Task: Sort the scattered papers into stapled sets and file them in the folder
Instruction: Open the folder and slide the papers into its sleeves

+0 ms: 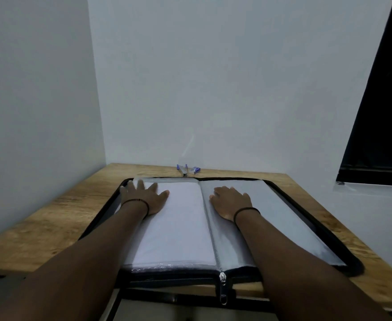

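A wooden table point(51, 218) stands in the corner of two white walls. On it a black zip folder point(306, 218) lies open, its clear sleeves spread flat to both sides. White papers point(178, 228) sit inside the left sleeve. The left hand point(144, 195) lies flat on these papers with fingers spread wide, holding nothing. The right hand point(231, 201) rests palm down on the right sleeve, fingers relaxed, gripping nothing. A blue stapler point(184, 169) and a small box point(194, 170) lie just beyond the folder, by the wall.
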